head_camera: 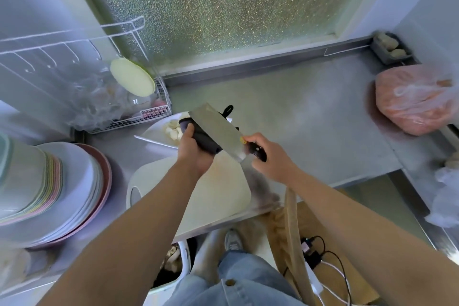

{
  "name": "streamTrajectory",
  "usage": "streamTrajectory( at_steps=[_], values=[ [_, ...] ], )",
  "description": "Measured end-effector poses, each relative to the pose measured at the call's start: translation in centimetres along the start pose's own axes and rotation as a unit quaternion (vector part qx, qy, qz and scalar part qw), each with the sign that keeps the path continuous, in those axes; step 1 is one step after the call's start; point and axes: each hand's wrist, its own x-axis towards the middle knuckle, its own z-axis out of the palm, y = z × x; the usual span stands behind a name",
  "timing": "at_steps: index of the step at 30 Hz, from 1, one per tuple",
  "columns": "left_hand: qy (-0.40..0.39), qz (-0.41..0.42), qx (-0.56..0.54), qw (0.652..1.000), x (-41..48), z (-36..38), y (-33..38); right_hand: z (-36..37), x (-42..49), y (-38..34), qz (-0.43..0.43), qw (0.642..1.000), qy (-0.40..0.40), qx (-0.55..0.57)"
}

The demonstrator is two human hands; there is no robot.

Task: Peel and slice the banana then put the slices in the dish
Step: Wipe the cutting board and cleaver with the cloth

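My right hand (269, 156) grips the black handle of a wide steel cleaver (216, 129), held tilted above the counter. Its blade points up and to the left. Behind the blade, my left hand (193, 154) is closed on a black cloth-like object (206, 140) that presses against the blade's far side. Just past my left hand, a white dish (152, 133) holds pale banana slices (173, 131); hand and blade partly hide it. A white cutting board (223, 191) lies under both hands at the counter's front edge. No peel is visible.
A tall stack of plates (62, 181) stands at the left, with a wire dish rack (151, 113) behind it. At the right sits a pink plastic bag (414, 99). The steel counter (310, 117) ends at a frosted window. A bin (180, 266) stands on the floor below.
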Motion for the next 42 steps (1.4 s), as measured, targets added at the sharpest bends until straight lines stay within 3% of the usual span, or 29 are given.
streamTrajectory(
  at_steps=[4, 7, 10, 13, 17, 19, 22, 31, 34, 36, 40, 42],
  values=[
    [0.054, 0.067, -0.076, 0.993, -0.1, -0.8, 2.3, -1.0, 0.1, 0.2, -0.02, 1.0, -0.021, 0.002],
    [0.108, 0.115, -0.097, 0.983, -0.3, -1.2, 4.0, -1.8, -0.3, 0.4, 0.016, 0.999, 0.008, 0.042],
    [0.109, 0.104, -0.077, 0.985, -0.5, -1.6, 4.1, -1.8, 0.3, -0.5, 0.026, 0.996, 0.075, 0.04],
    [0.116, 0.078, -0.049, 0.989, -0.8, -1.8, 3.0, -1.1, 1.6, -2.0, -0.024, 0.991, 0.129, 0.041],
    [0.084, 0.029, -0.019, 0.996, -1.3, -1.7, 1.4, 0.8, 2.5, -3.0, -0.139, 0.979, 0.129, -0.078],
    [0.057, 0.019, -0.034, 0.998, -1.7, -1.6, 1.1, 2.1, 2.2, -2.9, -0.152, 0.97, 0.112, -0.153],
    [0.004, 0.063, -0.03, 0.998, -1.8, -1.6, 1.0, 3.4, 1.5, -2.4, -0.142, 0.971, 0.074, -0.179],
    [0.151, 0.111, -0.128, 0.974, -2.3, -2.7, 3.8, 0.9, 1.0, -0.6, -0.088, 0.986, 0.066, -0.127],
    [0.199, 0.115, -0.087, 0.969, -2.7, -3.1, 4.6, -0.1, 0.6, -0.4, 0.014, 0.995, 0.102, 0.006],
    [0.205, 0.096, -0.033, 0.974, -2.7, -3.3, 4.7, -0.7, 0.7, -0.4, 0.118, 0.976, 0.116, 0.141],
    [0.212, 0.054, 0.036, 0.975, -2.7, -3.9, 3.1, -0.6, 1.5, 1.4, 0.29, 0.88, 0.178, 0.332],
    [0.208, 0.037, 0.062, 0.975, -2.8, -4.3, 2.1, -0.2, 1.7, 3.2, 0.358, 0.838, 0.202, 0.36]
  ],
)
